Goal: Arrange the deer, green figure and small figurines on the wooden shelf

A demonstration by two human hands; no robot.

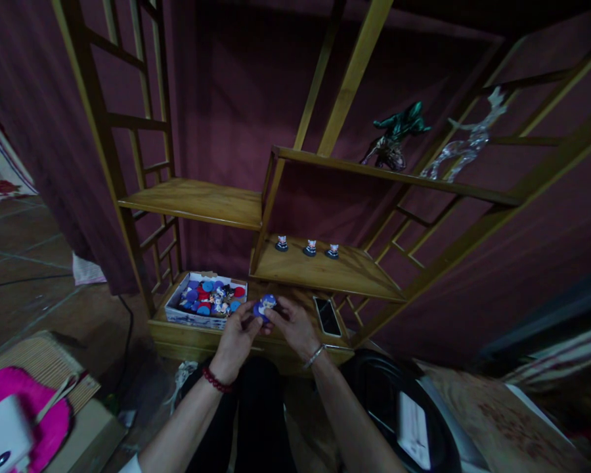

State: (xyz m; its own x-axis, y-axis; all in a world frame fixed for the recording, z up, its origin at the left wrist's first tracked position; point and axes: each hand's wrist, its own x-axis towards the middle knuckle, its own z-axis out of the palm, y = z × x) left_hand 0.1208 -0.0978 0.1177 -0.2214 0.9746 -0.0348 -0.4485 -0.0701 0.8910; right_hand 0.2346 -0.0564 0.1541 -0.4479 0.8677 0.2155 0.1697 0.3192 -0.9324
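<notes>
A small blue-and-white figurine (264,306) is held between both hands, in front of the lowest shelf. My left hand (241,328) grips it from the left side with bent fingers; a red bead bracelet circles that wrist. My right hand (291,320) closes on it from the right, and a silver bracelet sits on that wrist. Just left of my hands stands a patterned box (197,320) filled with several small figurines and round pieces in red, blue and purple. Three little figurines on dark bases, among them the middle one (310,247), stand in a row on the shelf above.
The wooden display shelf (197,200) has stepped levels. A phone (328,316) lies on the bottom board. A green figure (398,135) and a clear deer (465,144) stand higher right. A black round seat (374,381) is at right; a pink pad (34,387) lies lower left.
</notes>
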